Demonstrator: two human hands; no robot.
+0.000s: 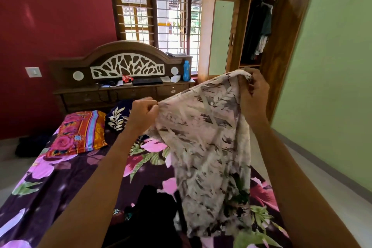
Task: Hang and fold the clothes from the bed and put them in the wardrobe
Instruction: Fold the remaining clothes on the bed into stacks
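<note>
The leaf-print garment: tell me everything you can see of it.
The garment is thin, pale cream cloth with a grey-brown leaf print. It is held up over the bed, its top edge stretched between the left hand, which pinches it, and the higher right hand, which grips it. The rest hangs limp, its lower end near dark clothes.

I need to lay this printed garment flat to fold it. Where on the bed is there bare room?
Bare sheet lies on the left side, between the floral pillow and the black clothes pile. The near middle is crowded: that pile lies below the printed garment held by the left hand and right hand.
</note>
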